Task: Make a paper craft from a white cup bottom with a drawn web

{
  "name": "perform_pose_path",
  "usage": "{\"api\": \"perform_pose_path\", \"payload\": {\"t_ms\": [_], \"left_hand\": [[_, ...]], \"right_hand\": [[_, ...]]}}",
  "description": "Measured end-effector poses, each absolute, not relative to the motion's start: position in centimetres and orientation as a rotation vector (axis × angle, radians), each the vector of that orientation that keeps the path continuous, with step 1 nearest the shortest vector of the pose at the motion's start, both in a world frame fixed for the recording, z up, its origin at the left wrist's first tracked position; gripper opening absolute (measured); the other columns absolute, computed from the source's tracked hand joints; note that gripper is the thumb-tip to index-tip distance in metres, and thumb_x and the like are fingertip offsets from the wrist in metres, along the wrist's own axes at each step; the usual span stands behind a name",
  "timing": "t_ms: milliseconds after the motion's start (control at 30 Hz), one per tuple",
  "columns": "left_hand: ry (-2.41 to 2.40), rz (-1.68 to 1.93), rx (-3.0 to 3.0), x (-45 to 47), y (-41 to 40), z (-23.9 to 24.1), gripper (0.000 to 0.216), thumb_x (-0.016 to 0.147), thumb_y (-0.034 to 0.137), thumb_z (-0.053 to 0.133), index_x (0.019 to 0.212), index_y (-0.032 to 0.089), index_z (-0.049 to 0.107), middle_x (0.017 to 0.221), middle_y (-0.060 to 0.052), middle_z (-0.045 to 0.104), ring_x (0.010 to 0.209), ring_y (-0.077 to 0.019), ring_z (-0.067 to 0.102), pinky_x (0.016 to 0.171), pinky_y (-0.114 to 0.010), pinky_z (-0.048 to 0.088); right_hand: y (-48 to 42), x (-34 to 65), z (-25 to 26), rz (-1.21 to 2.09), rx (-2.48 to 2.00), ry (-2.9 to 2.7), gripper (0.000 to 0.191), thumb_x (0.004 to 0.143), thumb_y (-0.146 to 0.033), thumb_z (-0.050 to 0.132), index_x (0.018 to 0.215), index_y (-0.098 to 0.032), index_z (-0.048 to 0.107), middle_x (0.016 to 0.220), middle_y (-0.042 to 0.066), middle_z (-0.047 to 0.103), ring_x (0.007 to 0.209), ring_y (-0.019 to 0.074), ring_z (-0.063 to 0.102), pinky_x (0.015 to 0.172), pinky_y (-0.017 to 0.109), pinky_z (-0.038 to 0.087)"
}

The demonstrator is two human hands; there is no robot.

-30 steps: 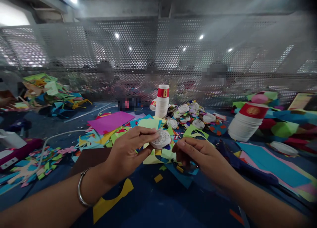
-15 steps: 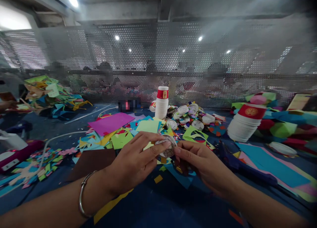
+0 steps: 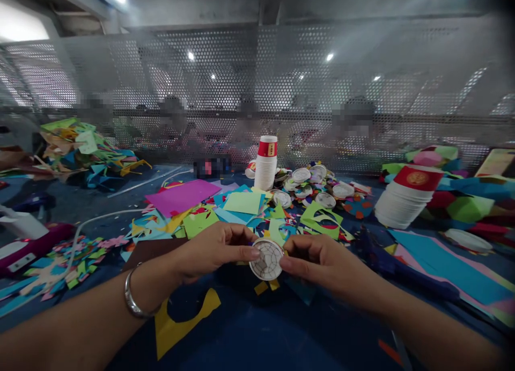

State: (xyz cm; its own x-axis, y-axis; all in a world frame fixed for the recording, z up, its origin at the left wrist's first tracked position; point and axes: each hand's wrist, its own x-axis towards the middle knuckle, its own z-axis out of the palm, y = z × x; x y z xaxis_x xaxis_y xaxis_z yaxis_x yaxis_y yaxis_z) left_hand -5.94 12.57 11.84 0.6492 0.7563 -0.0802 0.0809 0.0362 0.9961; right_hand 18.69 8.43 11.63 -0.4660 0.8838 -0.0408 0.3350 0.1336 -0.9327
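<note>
A small round white paper disc with a printed line pattern (image 3: 266, 259) is held upright between both my hands above the dark blue table (image 3: 257, 333). My left hand (image 3: 211, 249), with a silver bracelet (image 3: 131, 298) on the wrist, pinches the disc's left edge with closed fingers. The disc's right edge is pinched by the closed fingertips of my right hand (image 3: 322, 261). A yellow paper offcut (image 3: 181, 320) lies on the table just below my left wrist.
Coloured paper sheets and scraps (image 3: 209, 212) cover the table ahead. A tall stack of white cups with a red band (image 3: 266, 164) stands behind, with several similar discs (image 3: 309, 186) beside it. Another cup stack (image 3: 404, 196) lies tilted at right. A perforated metal screen (image 3: 257, 92) closes the back; people sit behind it.
The disc went from my left hand alone to being pinched by both hands, and has turned to face me. Both hands have drawn a little nearer and lower.
</note>
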Motion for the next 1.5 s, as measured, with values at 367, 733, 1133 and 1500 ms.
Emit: {"api": "perform_pose_path", "payload": {"t_ms": [367, 733, 1133, 1500], "left_hand": [[0.699, 0.603, 1.433, -6.04, 12.05, 11.66, 0.028, 0.078, 0.029, 0.082, 0.095, 0.013, 0.067, 0.094, -0.004, 0.066, 0.089, -0.0146, 0.058, 0.082, -0.027, 0.042], [0.781, 0.531, 1.518, -6.26, 11.96, 12.02, 0.032, 0.080, 0.037, 0.079, 0.094, 0.015, 0.060, 0.084, 0.000, 0.061, 0.072, -0.0103, 0.050, 0.059, -0.023, 0.037], [0.781, 0.499, 1.480, -5.83, 11.65, 11.62, 0.039, 0.074, 0.039, 0.083, 0.092, 0.016, 0.057, 0.086, -0.002, 0.065, 0.072, -0.0112, 0.057, 0.059, -0.023, 0.043], [0.819, 0.443, 1.596, -5.84, 11.69, 11.49, 0.041, 0.075, 0.050, 0.082, 0.088, 0.016, 0.063, 0.077, 0.002, 0.060, 0.062, -0.0080, 0.047, 0.052, -0.021, 0.035]], "right_hand": [[8.63, 18.72, 11.84, 1.359, -1.132, -1.720, 0.041, 0.085, -0.056, 0.075, 0.086, -0.017, 0.064, 0.068, -0.004, 0.052, 0.058, 0.0094, 0.042, 0.054, 0.025, 0.032], [8.65, 18.86, 11.81, 1.238, -1.193, -1.770, 0.037, 0.090, -0.054, 0.069, 0.086, -0.017, 0.066, 0.069, -0.004, 0.053, 0.059, 0.0093, 0.044, 0.053, 0.023, 0.035], [8.65, 18.70, 11.82, 1.164, -1.225, -1.792, 0.040, 0.089, -0.056, 0.067, 0.085, -0.017, 0.067, 0.069, -0.003, 0.053, 0.060, 0.0104, 0.042, 0.054, 0.025, 0.033], [8.56, 18.52, 11.53, 1.145, -1.218, -1.862, 0.032, 0.093, -0.049, 0.065, 0.085, -0.018, 0.068, 0.069, -0.002, 0.055, 0.060, 0.0108, 0.046, 0.055, 0.025, 0.035]]}}
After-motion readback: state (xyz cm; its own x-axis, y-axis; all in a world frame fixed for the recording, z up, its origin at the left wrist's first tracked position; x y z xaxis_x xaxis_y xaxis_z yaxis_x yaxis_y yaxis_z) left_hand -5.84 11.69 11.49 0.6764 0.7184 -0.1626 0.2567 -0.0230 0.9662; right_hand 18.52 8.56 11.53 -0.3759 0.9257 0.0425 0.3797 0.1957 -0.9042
